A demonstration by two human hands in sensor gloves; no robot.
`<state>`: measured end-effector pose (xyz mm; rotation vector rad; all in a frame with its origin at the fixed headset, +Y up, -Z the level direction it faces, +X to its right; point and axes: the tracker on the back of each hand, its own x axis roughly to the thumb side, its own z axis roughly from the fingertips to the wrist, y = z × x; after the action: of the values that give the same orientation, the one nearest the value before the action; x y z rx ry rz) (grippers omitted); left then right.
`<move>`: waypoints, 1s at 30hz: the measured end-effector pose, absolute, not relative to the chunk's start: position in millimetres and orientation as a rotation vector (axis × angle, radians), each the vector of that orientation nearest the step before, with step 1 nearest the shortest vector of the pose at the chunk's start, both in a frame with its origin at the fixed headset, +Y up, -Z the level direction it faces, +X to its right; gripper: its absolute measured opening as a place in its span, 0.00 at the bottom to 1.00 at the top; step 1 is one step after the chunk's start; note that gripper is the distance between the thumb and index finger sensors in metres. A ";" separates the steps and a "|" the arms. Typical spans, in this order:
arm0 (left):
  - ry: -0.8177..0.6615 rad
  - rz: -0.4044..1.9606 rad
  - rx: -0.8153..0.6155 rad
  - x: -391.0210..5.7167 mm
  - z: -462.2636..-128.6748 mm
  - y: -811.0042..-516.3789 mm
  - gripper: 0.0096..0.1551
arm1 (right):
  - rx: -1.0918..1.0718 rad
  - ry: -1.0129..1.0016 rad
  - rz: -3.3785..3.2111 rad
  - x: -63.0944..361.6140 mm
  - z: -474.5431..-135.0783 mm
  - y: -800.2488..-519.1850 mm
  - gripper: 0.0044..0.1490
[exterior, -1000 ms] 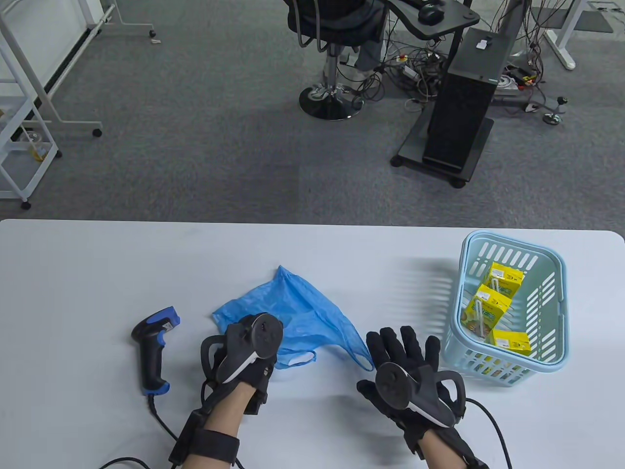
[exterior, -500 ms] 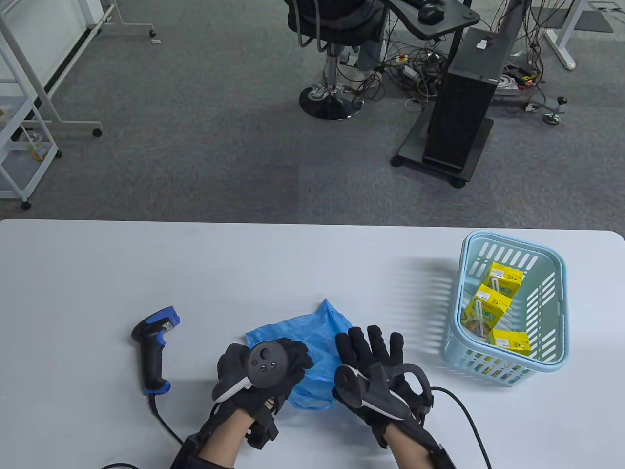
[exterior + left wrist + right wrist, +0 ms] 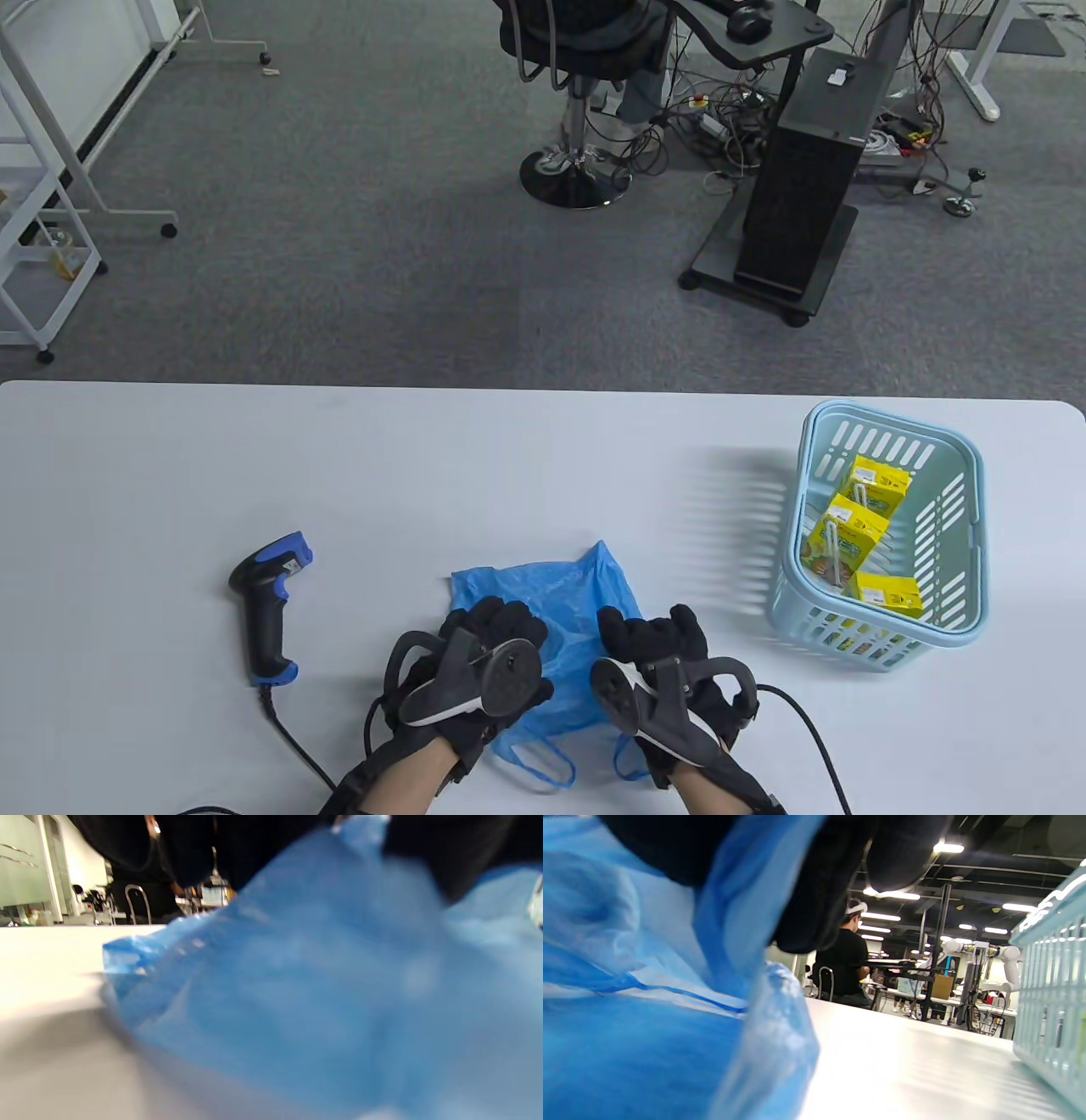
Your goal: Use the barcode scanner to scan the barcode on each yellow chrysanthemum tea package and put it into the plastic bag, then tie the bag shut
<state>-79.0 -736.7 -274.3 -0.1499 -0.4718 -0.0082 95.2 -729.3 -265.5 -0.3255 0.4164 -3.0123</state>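
A blue plastic bag (image 3: 551, 620) lies at the table's near middle, its handles trailing toward me. My left hand (image 3: 496, 628) grips its left side with curled fingers. My right hand (image 3: 649, 637) grips its right side the same way. Blue film (image 3: 318, 984) fills the left wrist view below dark fingers (image 3: 191, 849), and the bag (image 3: 649, 1005) fills the left half of the right wrist view. Three yellow tea packages (image 3: 848, 531) lie in the light blue basket (image 3: 967, 543) at the right. The black and blue barcode scanner (image 3: 270, 607) lies on the table left of my left hand.
The scanner's cable (image 3: 293, 743) runs to the near edge. The basket's slotted wall (image 3: 1052, 993) stands close on the right in the right wrist view. Beyond the table's far edge are an office chair (image 3: 577, 102), a computer tower (image 3: 806, 170) and a white rack (image 3: 34, 212).
Both hands drew the bag toward the near edge. The right hand came in from beside the basket, curled its straight fingers and took hold of the bag's right side.
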 end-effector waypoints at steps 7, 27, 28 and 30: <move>-0.390 -0.121 -0.283 -71.1 -278.6 -755.8 0.53 | -0.346 0.384 -3.008 93.7 -266.2 -731.2 0.31; -0.269 -0.059 -0.100 -102.9 -286.1 -749.7 0.21 | -0.354 0.141 -2.930 95.8 -272.1 -746.5 0.51; -0.275 -0.070 -0.103 -101.8 -286.0 -749.8 0.22 | -0.357 0.147 -2.922 95.9 -271.8 -746.7 0.44; -0.284 -0.091 -0.096 -99.7 -285.1 -750.5 0.24 | -0.354 0.178 -2.911 97.0 -270.5 -745.6 0.30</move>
<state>-99.7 -750.5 -285.1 -0.0962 -0.2840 -0.0913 97.0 -745.6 -270.5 -0.3545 0.1782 -2.9114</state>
